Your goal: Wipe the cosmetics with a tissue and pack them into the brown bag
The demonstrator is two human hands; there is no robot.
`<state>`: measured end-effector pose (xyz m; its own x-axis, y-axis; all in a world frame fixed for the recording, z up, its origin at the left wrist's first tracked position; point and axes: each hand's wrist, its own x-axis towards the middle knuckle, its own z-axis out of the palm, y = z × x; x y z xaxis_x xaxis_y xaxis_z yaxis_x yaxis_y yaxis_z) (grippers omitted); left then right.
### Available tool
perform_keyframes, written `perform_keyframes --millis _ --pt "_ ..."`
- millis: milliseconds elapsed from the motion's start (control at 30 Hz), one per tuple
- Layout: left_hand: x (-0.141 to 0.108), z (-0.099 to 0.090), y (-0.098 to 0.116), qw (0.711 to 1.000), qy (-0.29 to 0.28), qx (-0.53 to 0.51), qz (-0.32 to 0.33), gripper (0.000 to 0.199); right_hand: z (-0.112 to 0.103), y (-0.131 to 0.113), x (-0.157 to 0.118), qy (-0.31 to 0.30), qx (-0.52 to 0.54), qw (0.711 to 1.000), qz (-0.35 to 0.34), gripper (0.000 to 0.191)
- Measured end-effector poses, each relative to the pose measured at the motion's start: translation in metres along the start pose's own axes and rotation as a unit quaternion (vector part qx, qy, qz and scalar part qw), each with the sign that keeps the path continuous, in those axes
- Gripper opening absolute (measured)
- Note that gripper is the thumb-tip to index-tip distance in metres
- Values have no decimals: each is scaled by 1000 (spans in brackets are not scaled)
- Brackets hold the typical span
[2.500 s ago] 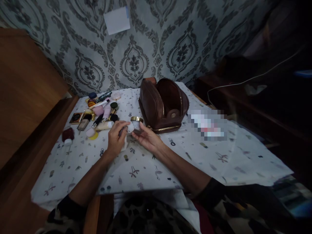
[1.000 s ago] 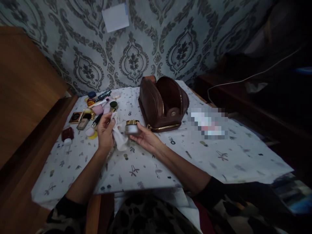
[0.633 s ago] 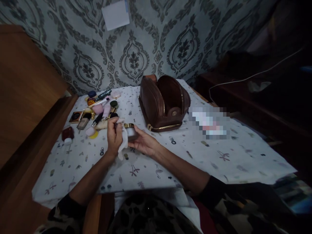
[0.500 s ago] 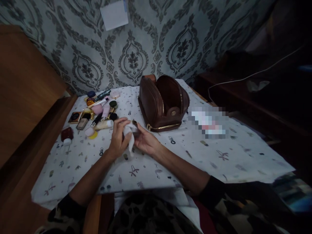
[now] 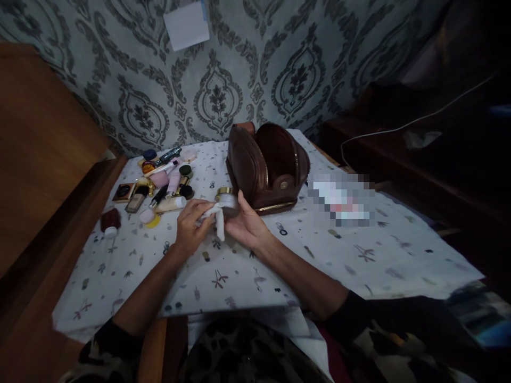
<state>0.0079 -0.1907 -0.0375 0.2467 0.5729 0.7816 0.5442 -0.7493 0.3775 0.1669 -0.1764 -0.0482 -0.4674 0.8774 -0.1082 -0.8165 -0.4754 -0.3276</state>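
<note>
My left hand [image 5: 190, 226] is closed on a crumpled white wipe [image 5: 220, 226], one end of which hangs down between my hands. Against the wipe is a small clear jar with a gold lid [image 5: 227, 198], tilted in my right hand [image 5: 248, 226]. My right thumb stands up beside the jar, and its fingers are partly hidden behind it. Just beyond my hands a brown cosmetic bag [image 5: 247, 173] stands on the table with its top unzipped. To the left of my hands is a cream-coloured tube with a white cap [image 5: 170, 205].
Several cosmetics lie at the back left, among them a foundation bottle [image 5: 136, 199] and a square compact [image 5: 123, 192]. A dark red bottle with a white cap [image 5: 110, 222] is near the left edge. A blurred-out item [image 5: 341, 199] rests right of the bag on the patterned tablecloth [image 5: 339, 255].
The jar has come into clear view between my hands, its gold lid now facing up and away. My right hand has shifted slightly right, and the wipe has bunched up lower.
</note>
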Motion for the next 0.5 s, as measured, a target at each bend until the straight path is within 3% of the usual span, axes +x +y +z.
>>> perform_keyframes --millis 300,500 --pt "1 -1 -4 996 2 7 -92 22 -2 7 -5 44 -45 998 -6 10" --pt "0 -2 -8 996 0 3 -86 21 -4 4 0 47 -22 999 -8 11"
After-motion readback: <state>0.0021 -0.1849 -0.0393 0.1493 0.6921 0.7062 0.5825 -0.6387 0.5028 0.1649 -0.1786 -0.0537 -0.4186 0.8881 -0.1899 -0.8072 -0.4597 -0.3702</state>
